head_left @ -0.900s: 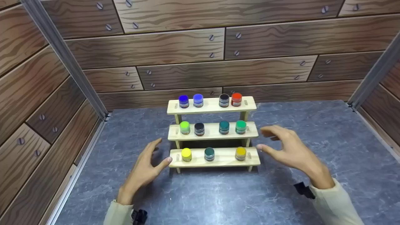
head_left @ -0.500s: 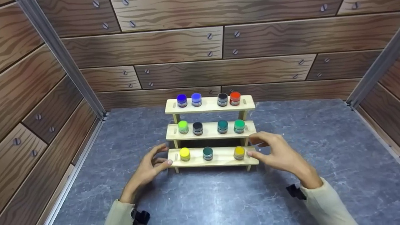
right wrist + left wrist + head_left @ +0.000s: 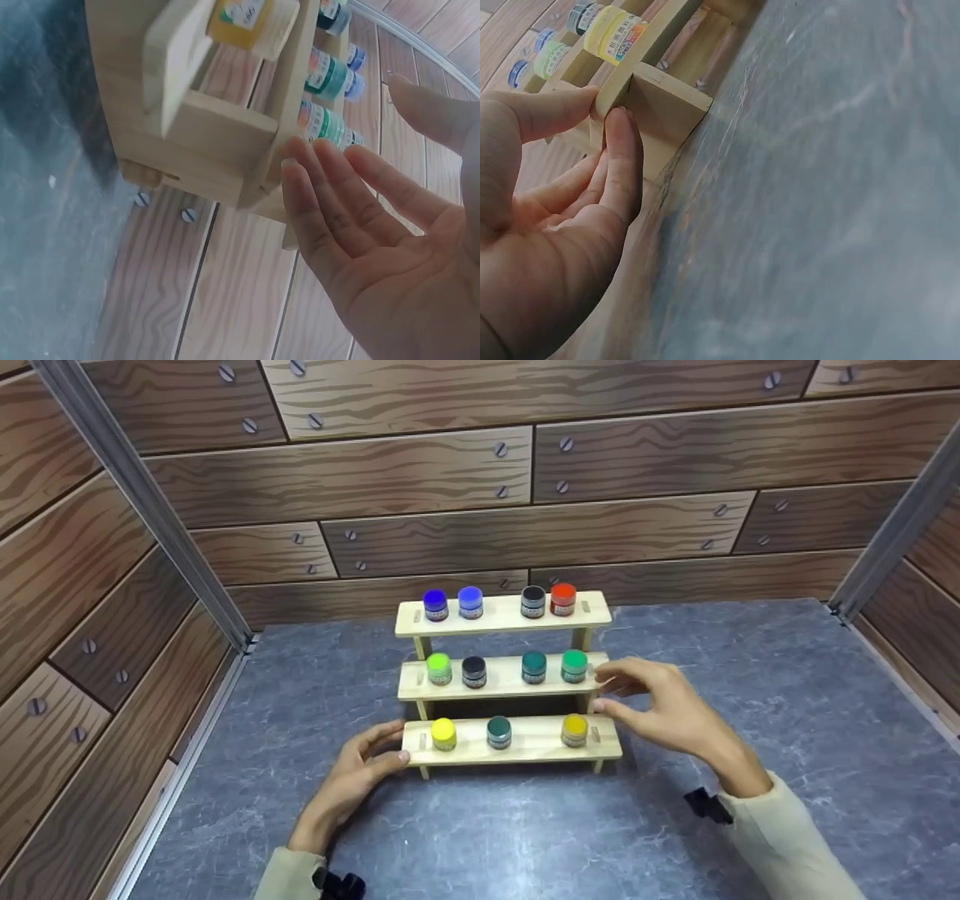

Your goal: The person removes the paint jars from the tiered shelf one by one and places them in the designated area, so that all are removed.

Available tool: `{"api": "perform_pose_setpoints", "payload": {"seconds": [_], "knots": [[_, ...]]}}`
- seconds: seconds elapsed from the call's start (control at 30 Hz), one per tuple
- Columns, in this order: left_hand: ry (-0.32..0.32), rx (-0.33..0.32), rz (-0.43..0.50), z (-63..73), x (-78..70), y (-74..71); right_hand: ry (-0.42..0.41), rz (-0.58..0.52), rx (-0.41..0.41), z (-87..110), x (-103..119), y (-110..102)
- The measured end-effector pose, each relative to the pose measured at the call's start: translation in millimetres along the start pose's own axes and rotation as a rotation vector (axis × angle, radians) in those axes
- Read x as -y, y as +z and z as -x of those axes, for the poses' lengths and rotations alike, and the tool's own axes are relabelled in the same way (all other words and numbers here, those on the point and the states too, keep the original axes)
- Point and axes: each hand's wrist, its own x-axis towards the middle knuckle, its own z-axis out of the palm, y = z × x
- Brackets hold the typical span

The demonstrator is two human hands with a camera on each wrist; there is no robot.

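Note:
A three-step wooden rack [image 3: 536,750] carries small paint jars with coloured lids. My left hand [image 3: 349,780] pinches the left end of its lowest step, thumb on top and fingers underneath, as the left wrist view shows; a yellow jar [image 3: 615,34] stands close by. My right hand [image 3: 660,709] is at the right end of the middle step, fingers fairly straight and thumb apart. In the right wrist view its fingertips [image 3: 300,180] are right at the wooden edge. A green jar [image 3: 574,666] is the nearest one on that step, and a dark yellow jar [image 3: 574,730] stands below it.
The top step holds a dark blue jar [image 3: 435,605], a light blue one [image 3: 470,602], a black one [image 3: 532,601] and a red one [image 3: 563,599]. Wood-patterned walls [image 3: 427,472] with metal corner posts [image 3: 161,521] enclose the grey marbled tabletop [image 3: 525,832].
My left hand has closed onto the lowest step's left end. My right hand has come inward from the right and moved up slightly to the middle step's end. The jars stay in place.

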Motion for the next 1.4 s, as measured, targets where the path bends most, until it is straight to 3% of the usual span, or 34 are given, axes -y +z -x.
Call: {"api": "perform_pose_setpoints", "payload": {"seconds": [0.17,0.3,0.57,0.77,0.97,1.4], "knots": [[-0.047,0.063,0.147,-1.0,3.9,-3.0,-0.005,0.021,0.004,-14.1,7,-13],[-0.057,0.080,0.201,-1.0,5.6,-6.0,0.010,0.039,0.012,-31.4,10,-23],[-0.055,0.096,0.211,0.2,6.8,-12.6,0.048,0.014,0.023,-68.9,7,-36],[-0.061,0.091,0.206,-1.1,7.7,-13.8,0.064,0.017,-0.018,-91.3,2,-36],[-0.057,0.095,0.205,-2.1,10.4,-11.0,0.091,0.003,-0.038,-105.8,-4,-32],[-0.070,0.093,0.231,-2.2,14.8,-7.6,0.194,-0.052,0.028,-127.9,-14,-28]]}}
